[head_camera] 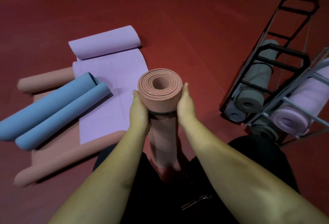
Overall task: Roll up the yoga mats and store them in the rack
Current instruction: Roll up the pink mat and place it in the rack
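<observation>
Red gym floor fills the frame, with loose mats spread at the left and two racks at the right edge. At centre, a rolled salmon mat stands on end between the person's knees, its spiral end facing the camera and a dark strap banded round it just below the top. The left hand and right hand press against opposite sides of the roll; each grip is wrapped on the mat at strap height.

Rolling of this mat looks finished, so the step in hand is most likely securing or lifting it for storage. The next move probably calls for tipping the roll sideways and carrying it right toward the black rack, which already holds grey rolls low down and shows free rungs higher up. The grey rack beside it carries a lilac roll.

At the left, a lilac mat lies half unrolled, with a blue mat curled from both ends across it and salmon mats beneath; these remain to be done.

Open floor lies between the knees and the racks, so the path right seems free. Rack bars are the edges to clear when sliding the roll in.
</observation>
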A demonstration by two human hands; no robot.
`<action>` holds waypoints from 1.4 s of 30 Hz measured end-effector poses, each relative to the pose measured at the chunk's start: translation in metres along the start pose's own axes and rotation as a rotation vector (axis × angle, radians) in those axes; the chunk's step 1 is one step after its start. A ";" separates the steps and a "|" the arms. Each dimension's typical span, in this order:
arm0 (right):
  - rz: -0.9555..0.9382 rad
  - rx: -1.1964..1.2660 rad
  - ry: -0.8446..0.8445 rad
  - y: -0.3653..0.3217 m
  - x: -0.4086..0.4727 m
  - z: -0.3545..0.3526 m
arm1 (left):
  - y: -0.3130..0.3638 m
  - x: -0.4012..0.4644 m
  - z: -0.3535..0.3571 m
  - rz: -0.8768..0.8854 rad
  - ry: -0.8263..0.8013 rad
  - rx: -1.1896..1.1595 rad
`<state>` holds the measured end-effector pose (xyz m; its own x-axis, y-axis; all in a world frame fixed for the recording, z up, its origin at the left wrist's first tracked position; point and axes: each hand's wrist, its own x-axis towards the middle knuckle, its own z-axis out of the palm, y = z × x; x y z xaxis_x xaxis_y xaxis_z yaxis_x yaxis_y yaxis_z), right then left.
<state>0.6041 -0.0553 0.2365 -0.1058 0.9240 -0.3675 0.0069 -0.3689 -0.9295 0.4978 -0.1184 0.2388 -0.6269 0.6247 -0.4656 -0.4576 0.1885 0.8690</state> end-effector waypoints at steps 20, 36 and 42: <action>0.183 0.028 -0.030 0.035 0.044 0.009 | -0.019 0.050 -0.008 -0.183 0.036 0.110; 0.247 -0.051 -0.065 0.085 0.098 0.008 | -0.044 0.098 -0.003 -0.231 0.082 0.143; 0.268 -0.070 -0.030 0.154 0.110 -0.004 | -0.071 0.112 -0.010 -0.358 0.056 0.189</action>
<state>0.5979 -0.0102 0.0530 -0.1202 0.7908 -0.6002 0.1070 -0.5907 -0.7997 0.4541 -0.0696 0.1231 -0.4843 0.4533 -0.7484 -0.5326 0.5259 0.6632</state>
